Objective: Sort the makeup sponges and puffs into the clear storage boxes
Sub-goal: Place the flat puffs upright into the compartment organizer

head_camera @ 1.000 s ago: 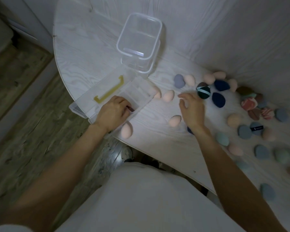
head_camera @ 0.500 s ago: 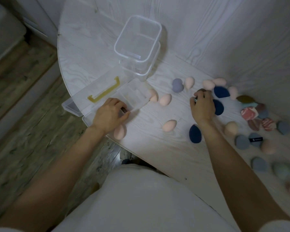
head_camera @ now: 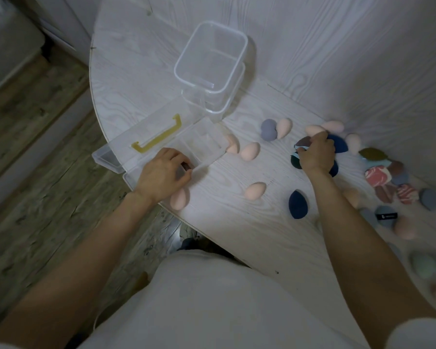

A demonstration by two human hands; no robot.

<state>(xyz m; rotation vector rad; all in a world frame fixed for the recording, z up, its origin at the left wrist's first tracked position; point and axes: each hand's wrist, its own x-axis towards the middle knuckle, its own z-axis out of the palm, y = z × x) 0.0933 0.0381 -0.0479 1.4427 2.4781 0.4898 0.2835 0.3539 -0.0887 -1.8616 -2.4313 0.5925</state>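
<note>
Head view: dark puff (head_camera: 303, 143) is pinched by right hand (head_camera: 317, 155); left hand (head_camera: 163, 174), fingers curled, grips divided box (head_camera: 207, 144) edge.

table (head_camera: 136, 79) — pale woodgrain | on it — clear boxes (head_camera: 212, 71), scattered sponges (head_camera: 255, 190)

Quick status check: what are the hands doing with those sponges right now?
Left hand grips the divided box. Right hand pinches a dark puff. Square boxes empty. Nothing blocking.
</note>
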